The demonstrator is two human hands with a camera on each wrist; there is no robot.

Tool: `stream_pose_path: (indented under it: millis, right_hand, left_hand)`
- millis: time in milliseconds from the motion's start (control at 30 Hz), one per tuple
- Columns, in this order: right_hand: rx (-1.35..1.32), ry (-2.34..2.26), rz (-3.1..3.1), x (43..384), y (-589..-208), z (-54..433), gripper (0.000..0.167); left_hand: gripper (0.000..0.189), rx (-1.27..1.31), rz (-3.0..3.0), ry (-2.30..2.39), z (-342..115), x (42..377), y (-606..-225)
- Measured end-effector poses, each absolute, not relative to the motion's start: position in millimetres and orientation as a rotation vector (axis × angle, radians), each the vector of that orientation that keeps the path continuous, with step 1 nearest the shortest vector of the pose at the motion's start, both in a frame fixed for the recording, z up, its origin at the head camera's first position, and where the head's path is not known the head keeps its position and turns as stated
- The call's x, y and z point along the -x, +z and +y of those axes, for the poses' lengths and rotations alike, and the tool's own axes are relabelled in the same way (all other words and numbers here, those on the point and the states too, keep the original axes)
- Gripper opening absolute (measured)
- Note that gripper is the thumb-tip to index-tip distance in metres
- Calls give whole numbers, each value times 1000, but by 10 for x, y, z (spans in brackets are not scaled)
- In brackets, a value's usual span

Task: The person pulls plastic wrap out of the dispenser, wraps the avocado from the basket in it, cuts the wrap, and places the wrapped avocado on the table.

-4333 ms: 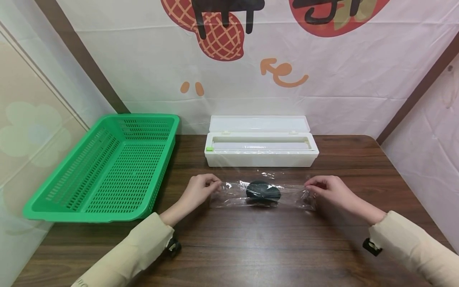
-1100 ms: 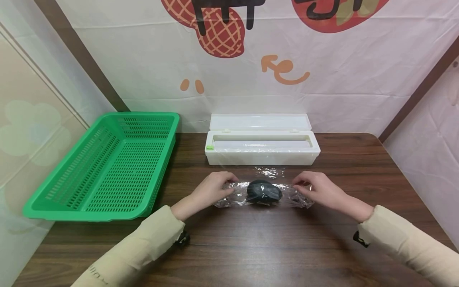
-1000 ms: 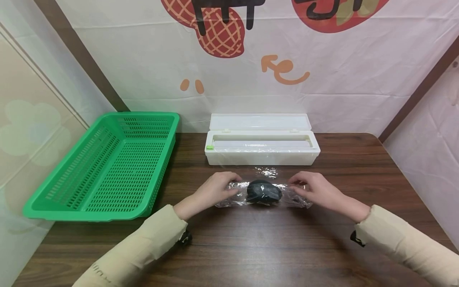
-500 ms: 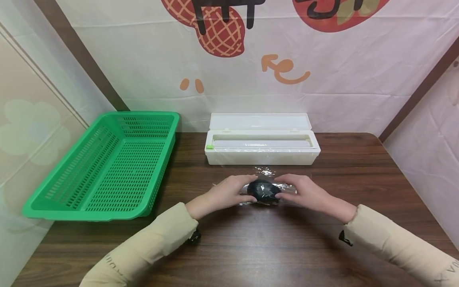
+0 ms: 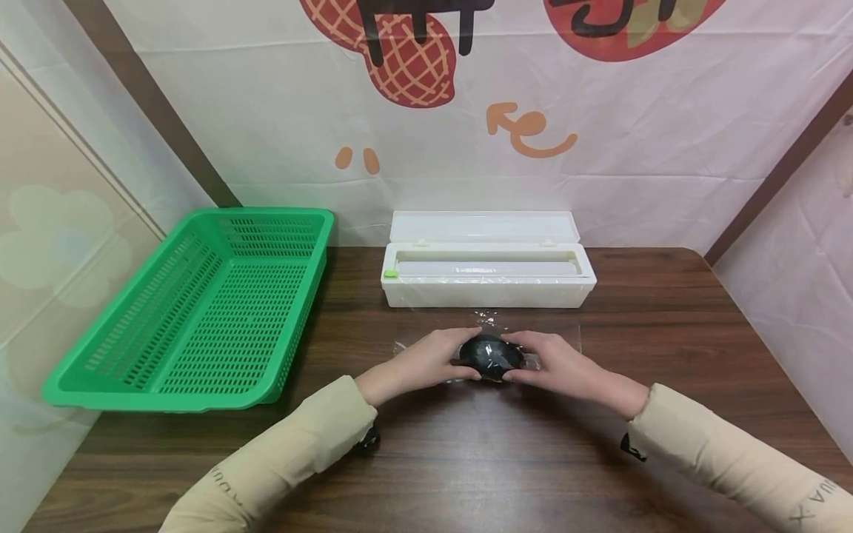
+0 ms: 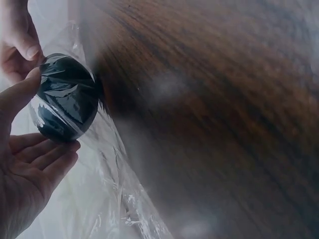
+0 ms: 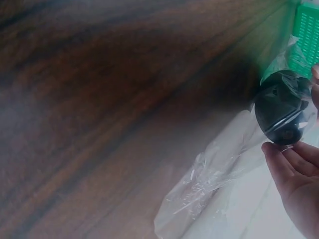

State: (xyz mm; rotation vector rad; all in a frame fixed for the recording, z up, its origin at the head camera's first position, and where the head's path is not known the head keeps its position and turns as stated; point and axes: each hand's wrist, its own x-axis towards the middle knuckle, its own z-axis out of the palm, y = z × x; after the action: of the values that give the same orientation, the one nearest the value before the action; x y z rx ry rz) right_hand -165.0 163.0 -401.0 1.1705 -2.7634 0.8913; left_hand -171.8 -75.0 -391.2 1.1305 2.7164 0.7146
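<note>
A smooth, dark green, avocado-like oval (image 5: 492, 355) sits at mid-table under clear cling film (image 7: 197, 181). My left hand (image 5: 433, 360) grips its left side, thumb at the near edge and fingers at the far edge. On the opposite side my right hand (image 5: 558, 363) holds it the same way, so the fingertips of both hands nearly meet. The left wrist view shows the film drawn over the oval (image 6: 67, 99) in shiny creases. Loose film spreads out beneath and beside the hands. The oval's underside is hidden.
Behind the hands stands a white cling film box (image 5: 489, 295), its lid (image 5: 483, 226) raised and a film roll (image 5: 486, 268) inside. A green slotted basket (image 5: 166, 401) stands at the left. Brown wooden table (image 5: 453, 474) extends in front; printed cloth (image 5: 633, 148) hangs behind.
Both hands have moved inward from the film's outer ends, drawing it toward the oval. They now hold the oval from left and right; the box and basket stay put.
</note>
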Motion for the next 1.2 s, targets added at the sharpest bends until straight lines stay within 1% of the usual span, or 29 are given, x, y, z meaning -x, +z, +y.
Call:
stream_pose_path:
  millis: [433,800,1033,1200]
  right_hand:
    - [-1195,893,-2744,1657,-4059,1633,48]
    - [-1213,928,-2780,1642,-4020,1619,49]
    - [-1224,1008,-2793,1669,-4009,1632,47]
    - [-1245,1083,-2797,1719,-4015,1639,44]
  left_hand:
    - [60,-1140,2712,683,-727,1748,-3941]
    - [54,-1183,2680,748,-755,1740,-3951]
    - [47,-1147,2620,815,-756,1779,-3973]
    - [48,-1090,2595,824,-757,1823,-3968]
